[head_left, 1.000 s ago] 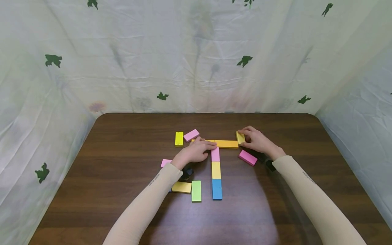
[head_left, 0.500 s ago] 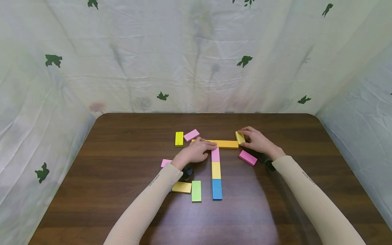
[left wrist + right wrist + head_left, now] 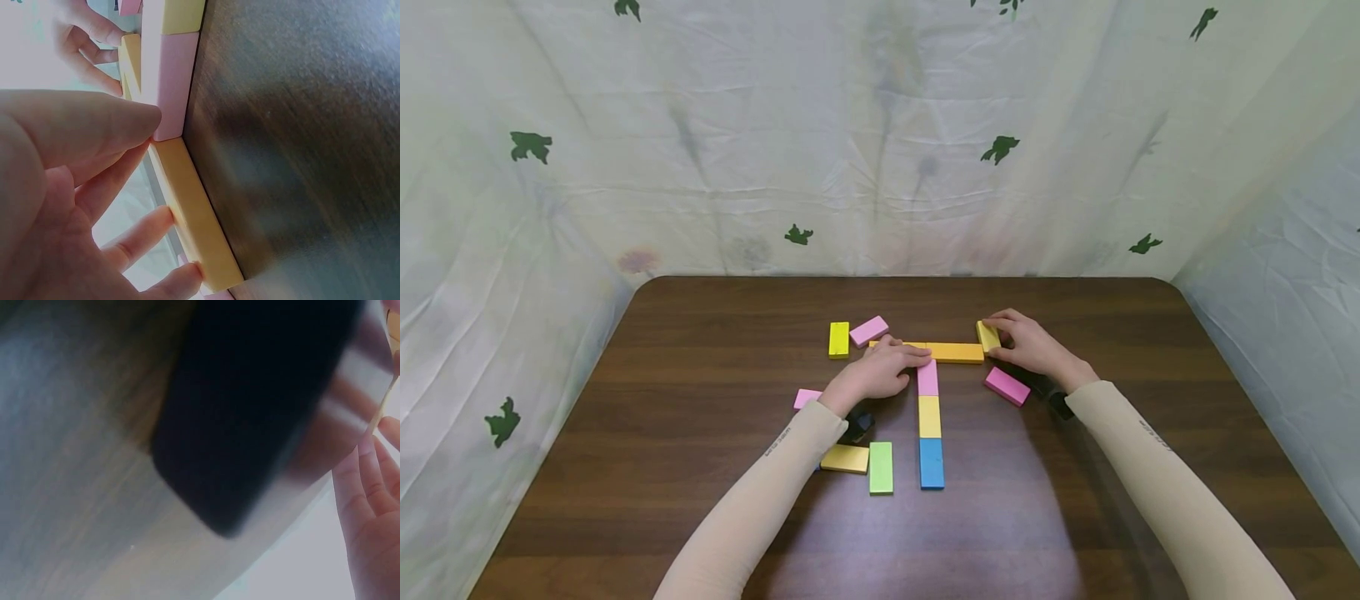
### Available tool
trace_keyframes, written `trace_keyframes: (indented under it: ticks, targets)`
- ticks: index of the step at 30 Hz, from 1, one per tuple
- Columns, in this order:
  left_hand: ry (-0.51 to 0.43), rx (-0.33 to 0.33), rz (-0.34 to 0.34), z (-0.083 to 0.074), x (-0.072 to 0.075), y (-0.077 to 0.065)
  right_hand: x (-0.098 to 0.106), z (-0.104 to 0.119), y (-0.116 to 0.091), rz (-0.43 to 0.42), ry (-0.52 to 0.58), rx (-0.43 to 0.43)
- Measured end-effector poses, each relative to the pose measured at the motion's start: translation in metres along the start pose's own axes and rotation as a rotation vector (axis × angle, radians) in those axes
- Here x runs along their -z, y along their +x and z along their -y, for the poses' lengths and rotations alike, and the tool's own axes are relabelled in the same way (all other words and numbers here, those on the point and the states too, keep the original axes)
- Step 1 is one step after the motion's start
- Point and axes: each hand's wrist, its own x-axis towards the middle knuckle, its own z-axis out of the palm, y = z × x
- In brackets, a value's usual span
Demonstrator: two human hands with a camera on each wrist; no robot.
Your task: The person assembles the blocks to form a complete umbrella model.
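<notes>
Flat blocks form a T on the table. Its top bar has two orange blocks end to end, the right orange block (image 3: 957,353) in full view. Below it run a pink block (image 3: 927,381), a pale yellow block (image 3: 929,417) and a blue block (image 3: 932,463). My left hand (image 3: 880,371) rests on the junction, its fingers touching the left orange block (image 3: 197,219) and its thumb by the pink one. At the bar's right end my right hand (image 3: 1033,346) pinches a yellow block (image 3: 988,336) standing crosswise to the bar, between thumb and fingers.
Bright yellow (image 3: 838,340) and light pink (image 3: 869,332) blocks lie at back left. A darker pink block (image 3: 1007,387) sits below my right hand. Green (image 3: 882,468) and tan (image 3: 846,459) blocks lie near the left forearm, which partly covers another pink block (image 3: 806,399).
The yellow block in my right hand has shifted very slightly to the left, against the end of the bar. My left hand stays in place.
</notes>
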Motion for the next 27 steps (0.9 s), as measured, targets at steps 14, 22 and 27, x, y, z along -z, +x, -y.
trace_keyframes:
  ticks: [14, 22, 27]
  targets:
    - [-0.007, -0.001, -0.004, 0.0005, -0.0009, 0.0001, -0.0003, -0.0003, -0.0013, -0.001, 0.002, 0.006]
    - [-0.009, 0.004, -0.001, -0.0004, -0.0001, 0.0002, 0.0003, -0.0021, -0.0013, 0.001, 0.007, 0.011]
    - [-0.002, 0.011, 0.009, -0.0002, 0.0001, 0.0, 0.0022, -0.0034, -0.0038, 0.005, 0.042, 0.02]
